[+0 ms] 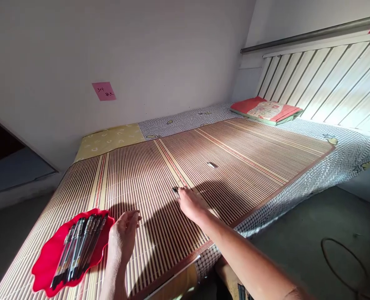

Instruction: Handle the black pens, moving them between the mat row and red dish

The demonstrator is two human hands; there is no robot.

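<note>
My right hand (pixel 189 203) reaches over the slatted bamboo mat (pixel 135 179), its fingers closed on a small dark object (pixel 175 190) that looks like the end of a pen. The rest of that object is hidden by the hand. A short black-and-silver piece (pixel 212 165), like a pen cap, lies on the mat beyond it. My left hand (pixel 125 231) is beside the red scalloped tray (pixel 44 262), with fingers curled and pressed together. Whatever they hold, if anything, cannot be made out. Several clear-barrelled pens with black ends (pixel 80 246) lie side by side in the tray.
The mat covers a bed with a checked sheet (pixel 353 154). A folded red and floral cloth bundle (pixel 266 109) rests by the white slatted headboard (pixel 325 83). A pink note (pixel 104 91) is on the wall. A cable loop (pixel 343 258) lies on the floor at right.
</note>
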